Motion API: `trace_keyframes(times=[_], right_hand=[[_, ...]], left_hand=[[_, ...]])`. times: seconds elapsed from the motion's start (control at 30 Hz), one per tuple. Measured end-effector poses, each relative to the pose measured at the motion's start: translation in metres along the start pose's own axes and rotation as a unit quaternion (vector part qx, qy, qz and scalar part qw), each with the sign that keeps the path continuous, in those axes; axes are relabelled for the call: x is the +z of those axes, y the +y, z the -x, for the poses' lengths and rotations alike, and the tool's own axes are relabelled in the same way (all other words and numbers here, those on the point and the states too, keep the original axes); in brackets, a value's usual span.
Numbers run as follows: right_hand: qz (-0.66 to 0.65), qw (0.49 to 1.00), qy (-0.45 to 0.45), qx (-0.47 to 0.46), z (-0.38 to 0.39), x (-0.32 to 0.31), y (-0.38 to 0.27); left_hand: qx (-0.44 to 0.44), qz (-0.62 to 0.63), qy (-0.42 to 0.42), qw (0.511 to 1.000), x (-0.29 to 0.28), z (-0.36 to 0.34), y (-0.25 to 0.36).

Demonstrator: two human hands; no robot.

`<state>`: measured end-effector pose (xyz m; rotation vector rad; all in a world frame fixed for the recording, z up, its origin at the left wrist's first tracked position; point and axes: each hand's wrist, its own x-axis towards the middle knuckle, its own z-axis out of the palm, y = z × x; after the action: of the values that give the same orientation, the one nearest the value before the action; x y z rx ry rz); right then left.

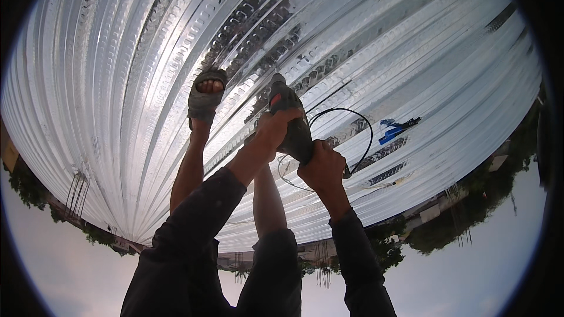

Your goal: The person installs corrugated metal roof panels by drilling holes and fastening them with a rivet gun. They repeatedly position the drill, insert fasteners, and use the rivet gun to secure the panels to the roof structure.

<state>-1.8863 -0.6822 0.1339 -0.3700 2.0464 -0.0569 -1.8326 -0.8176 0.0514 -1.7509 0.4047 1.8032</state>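
Note:
A dark power drill with a small red patch is held in both my hands, its chuck pointing away from me over the ribbed, shiny metal sheeting. My left hand is closed round the drill's body near the front. Farther back, my right hand wraps the rear or grip end; the trigger is hidden. A black cord loops out to the right of the drill. Whether the tip touches the metal I cannot tell.
My left foot in a dark sandal stands on the sheeting, left of the drill. Off to the right lies a blue and black tool, its kind unclear. Rebar rods and trees show beyond the sheeting's edge.

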Motion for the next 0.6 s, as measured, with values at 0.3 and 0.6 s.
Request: trace_keyframes(times=[0.3,0.6], right_hand=[[0.019,0.999,-0.035,-0.001,-0.014,-0.020,-0.010],[0.070,0.996,-0.043,-0.040,-0.037,-0.049,-0.020]], left_hand=[[-0.012,0.036,-0.037,0.999,0.001,0.005,0.020],[-0.008,0.082,-0.105,0.991,0.004,0.005,0.039]])
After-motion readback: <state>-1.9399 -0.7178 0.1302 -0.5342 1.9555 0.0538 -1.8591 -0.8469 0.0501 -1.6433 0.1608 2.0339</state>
